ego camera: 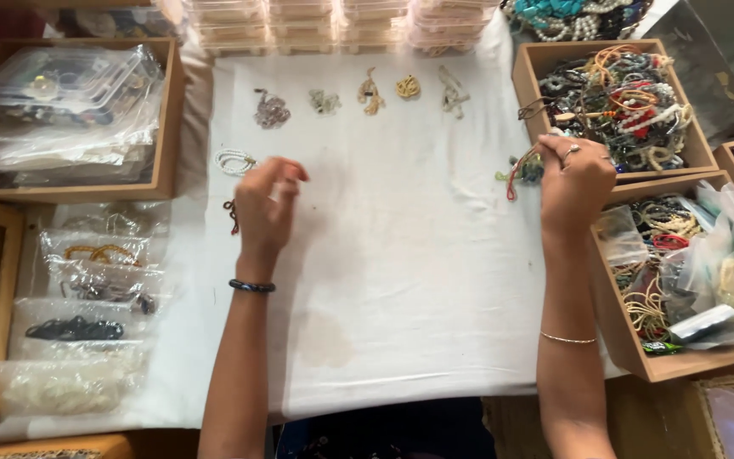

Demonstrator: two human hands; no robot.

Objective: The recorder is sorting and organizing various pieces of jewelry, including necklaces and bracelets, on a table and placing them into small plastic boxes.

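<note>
My left hand (267, 206) hovers over the left part of the white cloth (401, 280), fingers loosely curled, with a dark beaded bracelet (232, 215) just beside it; I cannot tell whether it grips that. A white bead bracelet (234, 161) lies just above. My right hand (573, 180) is at the cloth's right edge, fingers closed on a green beaded bracelet with a red cord (522, 170), next to a wooden box of mixed bracelets (622, 102).
Several small bracelets (369, 92) lie in a row at the far side of the cloth. Wooden trays of bagged items (70, 110) stand at left, bagged bracelets (87, 289) below them, another box of bags (690, 280) at right, clear cases (333, 21) at back.
</note>
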